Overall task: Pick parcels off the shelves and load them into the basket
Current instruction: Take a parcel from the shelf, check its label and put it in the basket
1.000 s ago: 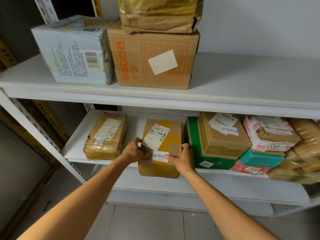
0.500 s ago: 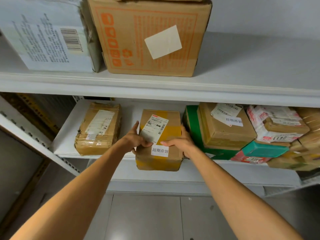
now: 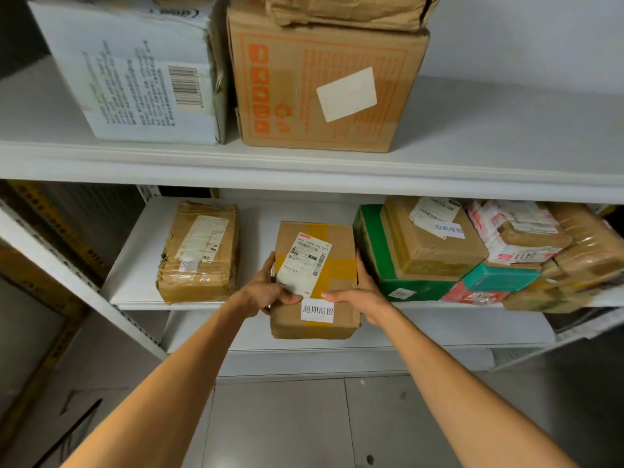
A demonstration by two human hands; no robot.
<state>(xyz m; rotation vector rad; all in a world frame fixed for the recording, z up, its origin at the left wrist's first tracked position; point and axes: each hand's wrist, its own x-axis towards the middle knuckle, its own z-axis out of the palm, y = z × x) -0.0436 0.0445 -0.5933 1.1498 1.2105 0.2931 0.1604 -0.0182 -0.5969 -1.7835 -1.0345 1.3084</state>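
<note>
A small brown cardboard parcel (image 3: pixel 332 282) with yellow tape and two white labels sits at the front edge of the lower white shelf (image 3: pixel 135 265), overhanging it. My left hand (image 3: pixel 261 293) grips its left side, thumb on the shipping label. My right hand (image 3: pixel 359 297) grips its right side, thumb on top. No basket is in view.
A taped brown parcel (image 3: pixel 199 255) lies to the left on the same shelf. A green box (image 3: pixel 378 261) and a pile of other parcels (image 3: pixel 506 244) crowd the right. The upper shelf (image 3: pixel 472 143) carries a white carton (image 3: pixel 135 72) and an orange-printed carton (image 3: pixel 320 89). Tiled floor lies below.
Both hands have kept hold of the small parcel, which stays at the shelf's front edge. My view has shifted slightly, with the upper shelf's boxes filling more of the top.
</note>
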